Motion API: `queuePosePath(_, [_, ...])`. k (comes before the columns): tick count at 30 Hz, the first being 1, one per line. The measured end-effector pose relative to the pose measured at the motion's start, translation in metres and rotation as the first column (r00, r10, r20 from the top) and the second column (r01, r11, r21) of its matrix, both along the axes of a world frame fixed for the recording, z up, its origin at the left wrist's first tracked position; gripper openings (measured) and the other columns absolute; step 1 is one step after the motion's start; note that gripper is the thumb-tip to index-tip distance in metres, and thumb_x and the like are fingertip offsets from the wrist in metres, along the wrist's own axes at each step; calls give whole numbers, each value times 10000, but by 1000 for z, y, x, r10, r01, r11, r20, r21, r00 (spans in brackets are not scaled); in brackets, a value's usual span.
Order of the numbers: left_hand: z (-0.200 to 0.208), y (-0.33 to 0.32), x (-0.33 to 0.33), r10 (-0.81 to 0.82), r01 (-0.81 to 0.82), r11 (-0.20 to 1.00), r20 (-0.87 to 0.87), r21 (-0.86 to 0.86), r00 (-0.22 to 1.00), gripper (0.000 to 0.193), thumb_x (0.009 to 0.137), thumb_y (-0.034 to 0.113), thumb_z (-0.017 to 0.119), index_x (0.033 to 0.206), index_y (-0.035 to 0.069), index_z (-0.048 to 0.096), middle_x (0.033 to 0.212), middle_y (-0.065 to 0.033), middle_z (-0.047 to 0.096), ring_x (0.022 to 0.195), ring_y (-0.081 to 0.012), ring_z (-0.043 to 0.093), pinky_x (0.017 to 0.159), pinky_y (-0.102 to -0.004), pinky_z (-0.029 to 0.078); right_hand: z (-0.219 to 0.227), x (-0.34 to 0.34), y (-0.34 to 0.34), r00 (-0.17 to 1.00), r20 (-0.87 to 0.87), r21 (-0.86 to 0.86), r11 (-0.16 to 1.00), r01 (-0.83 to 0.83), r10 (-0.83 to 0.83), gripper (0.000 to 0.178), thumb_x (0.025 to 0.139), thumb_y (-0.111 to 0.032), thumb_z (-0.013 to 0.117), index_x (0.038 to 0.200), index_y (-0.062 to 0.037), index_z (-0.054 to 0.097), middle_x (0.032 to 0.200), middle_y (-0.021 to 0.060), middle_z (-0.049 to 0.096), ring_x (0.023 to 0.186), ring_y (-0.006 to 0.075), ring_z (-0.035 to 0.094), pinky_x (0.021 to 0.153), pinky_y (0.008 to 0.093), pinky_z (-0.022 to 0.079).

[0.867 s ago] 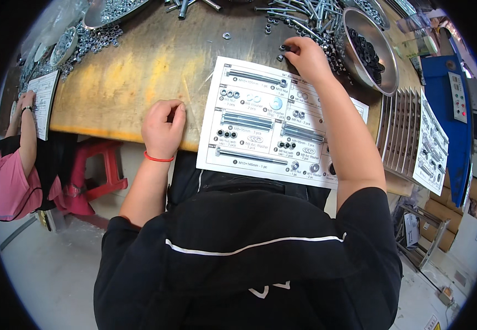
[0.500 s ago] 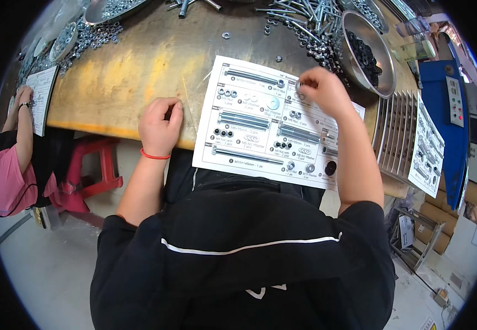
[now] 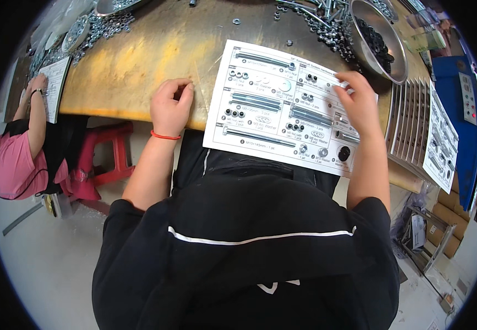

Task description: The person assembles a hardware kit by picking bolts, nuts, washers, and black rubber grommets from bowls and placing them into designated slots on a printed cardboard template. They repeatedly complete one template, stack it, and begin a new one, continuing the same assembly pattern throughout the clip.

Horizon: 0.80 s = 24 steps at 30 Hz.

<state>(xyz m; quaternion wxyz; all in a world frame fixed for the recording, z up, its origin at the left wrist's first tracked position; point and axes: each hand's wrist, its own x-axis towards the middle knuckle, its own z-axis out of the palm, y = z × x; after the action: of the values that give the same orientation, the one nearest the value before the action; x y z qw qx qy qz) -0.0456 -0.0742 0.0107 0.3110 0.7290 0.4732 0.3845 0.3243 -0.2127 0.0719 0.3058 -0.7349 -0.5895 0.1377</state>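
A white printed sheet [image 3: 216, 124] with pictures of bolts, nuts and washers lies tilted at the table's front edge. Whether some of the parts on it are real or only printed, I cannot tell. My right hand [image 3: 358, 99] is over its upper right edge, thumb and forefinger apart with nothing visible between them. Left of the sheet, my left hand [image 3: 172, 105] rests at the table edge with its fingers curled in; its palm is hidden. Two dark round nuts [image 3: 311, 78] appear in a box left of my right fingertips.
Loose nuts [image 3: 332, 39] and bolts lie at the back right, beside a metal bowl [image 3: 399, 55] of black parts. A slotted rack [image 3: 401, 118] stands at the right. A loose nut [image 3: 289, 43] sits beyond the sheet. At the far left a co-worker's hands [image 3: 36, 85] rest near another sheet.
My right hand has moved right across the sheet, and its fingers have parted. My left hand's thumb and forefinger have loosened slightly. The whole view has shifted a little.
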Motion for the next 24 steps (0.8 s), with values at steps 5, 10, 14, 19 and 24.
queuePosePath(5, [16,-24,17,-128,161,902,107,-401,986,347,873,106,668,1189,-20,605,1085,-112,650,955,-162,619,822,-295,514,-5,33,-95,850,176,-141,842,520,-496,242,862,-79,621,1087,3,661,927,144,643,769,255,614,733,354,497])
queuePosePath(10, [33,-33,39,-186,267,834,209,-484,960,510,877,102,666,1323,-49,473,1235,-165,572,1138,-230,558,957,-330,464,-45,37,-145,800,-12,-175,789,589,-600,265,881,-82,588,1121,12,650,912,165,655,804,268,629,751,351,497])
queuePosePath(14, [34,-30,47,-143,301,775,309,-556,940,520,889,86,639,1349,-47,437,1264,-168,544,1158,-231,533,998,-334,432,-44,30,-143,764,-17,-145,758,636,-645,272,878,-73,573,1124,15,651,946,173,668,840,279,641,777,356,500])
queuePosePath(19, [42,-33,55,-60,241,781,315,-576,947,473,898,62,610,1330,-44,451,1244,-154,548,1152,-216,522,992,-331,424,-32,24,-138,779,29,-165,766,622,-626,273,889,-100,541,1105,18,660,1026,235,675,937,375,654,838,400,503])
queuePosePath(24, [44,-38,65,30,140,824,289,-550,957,406,903,47,601,1284,-37,487,1173,-132,596,1058,-185,575,902,-310,463,-45,34,-145,825,-20,-64,824,562,-564,237,878,-97,567,1043,41,666,963,229,676,901,372,654,825,409,507])
